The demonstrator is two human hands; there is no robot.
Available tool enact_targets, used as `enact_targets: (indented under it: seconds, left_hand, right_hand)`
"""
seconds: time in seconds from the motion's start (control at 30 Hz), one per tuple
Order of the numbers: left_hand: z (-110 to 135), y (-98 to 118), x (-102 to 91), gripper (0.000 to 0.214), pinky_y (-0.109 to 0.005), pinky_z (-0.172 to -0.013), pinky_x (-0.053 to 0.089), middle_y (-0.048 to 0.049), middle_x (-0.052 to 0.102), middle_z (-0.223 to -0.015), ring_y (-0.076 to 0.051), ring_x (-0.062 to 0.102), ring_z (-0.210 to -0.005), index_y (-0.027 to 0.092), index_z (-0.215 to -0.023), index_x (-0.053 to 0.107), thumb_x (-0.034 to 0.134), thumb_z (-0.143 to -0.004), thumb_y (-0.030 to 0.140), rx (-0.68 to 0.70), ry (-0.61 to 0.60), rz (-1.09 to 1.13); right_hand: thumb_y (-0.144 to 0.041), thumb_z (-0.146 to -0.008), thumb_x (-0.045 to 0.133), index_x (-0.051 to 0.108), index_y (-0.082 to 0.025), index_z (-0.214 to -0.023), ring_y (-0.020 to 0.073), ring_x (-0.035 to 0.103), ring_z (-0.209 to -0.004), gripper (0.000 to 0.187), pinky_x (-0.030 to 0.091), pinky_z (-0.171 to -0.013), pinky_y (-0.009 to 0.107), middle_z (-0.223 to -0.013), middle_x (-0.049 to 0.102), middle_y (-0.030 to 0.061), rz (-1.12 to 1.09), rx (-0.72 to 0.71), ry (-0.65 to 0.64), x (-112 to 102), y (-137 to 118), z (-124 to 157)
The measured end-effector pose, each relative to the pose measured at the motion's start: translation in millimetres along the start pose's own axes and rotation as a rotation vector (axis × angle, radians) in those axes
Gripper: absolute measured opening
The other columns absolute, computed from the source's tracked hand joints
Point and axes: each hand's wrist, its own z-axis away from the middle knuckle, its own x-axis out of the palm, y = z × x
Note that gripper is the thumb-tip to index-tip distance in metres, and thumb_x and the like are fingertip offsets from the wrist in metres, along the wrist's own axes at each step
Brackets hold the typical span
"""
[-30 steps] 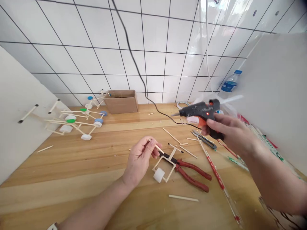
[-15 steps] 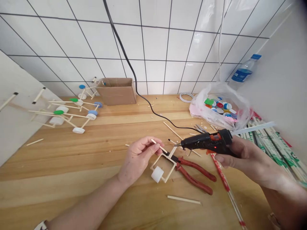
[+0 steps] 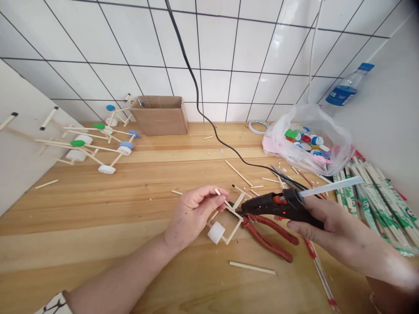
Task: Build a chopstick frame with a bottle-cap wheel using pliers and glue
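My left hand [image 3: 194, 211] pinches a short wooden stick [image 3: 231, 206] between thumb and fingertips. The stick's lower end meets a small wooden stick frame [image 3: 236, 230], which carries a white bottle cap [image 3: 216, 232]. My right hand [image 3: 330, 222] is wrapped round a black hot glue gun [image 3: 271, 205], a clear glue stick [image 3: 332, 186] poking out of its back. Its nozzle is down at the frame's upper crosspiece, close to the stick; whether it touches cannot be made out. Red-handled pliers [image 3: 270, 246] lie on the table, their jaws partly hidden beneath the frame.
Stick models with cap wheels [image 3: 124, 149] stand at left, beside a cardboard box [image 3: 160, 115]. A plastic bag of bottle caps [image 3: 275, 144], a tape roll [image 3: 258, 127], a water bottle [image 3: 342, 93] and wrapped chopsticks [image 3: 386, 200] are at right. A black cord [image 3: 225, 145] crosses the table.
The glue gun's nozzle has moved down and slightly left, from the tip of the upright piece to the crosspiece. My left hand keeps its pinch; the camera view has shifted a little.
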Motion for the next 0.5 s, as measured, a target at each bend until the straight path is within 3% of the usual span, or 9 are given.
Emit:
enact_targets:
  seconds: [0.1, 0.5]
  left_hand:
    - [0.3, -0.2, 0.7, 0.011, -0.023, -0.061, 0.051, -0.0016, 0.066, -0.065, -0.012, 0.06, -0.061, 0.015, -0.076, 0.07, 0.062, -0.077, 0.023, -0.005, 0.002, 0.004]
    - [0.4, -3.1, 1.5, 0.012, -0.023, -0.063, 0.051, -0.0027, 0.067, -0.069, -0.013, 0.06, -0.063, 0.015, -0.076, 0.069, 0.061, -0.078, 0.024, -0.018, -0.022, -0.008]
  right_hand:
    - [-0.045, -0.087, 0.054, 0.062, -0.026, -0.088, 0.0176, 0.055, -0.064, 0.02, 0.046, -0.057, 0.028, -0.071, 0.062, -0.001, 0.068, -0.028, -0.004, 2.3, 0.4, 1.0]
    - [-0.043, -0.089, 0.05, 0.06, -0.024, -0.09, 0.0173, 0.055, -0.069, 0.021, 0.046, -0.061, 0.028, -0.077, 0.062, 0.0004, 0.113, -0.054, -0.024, 7.4, 1.6, 0.3]
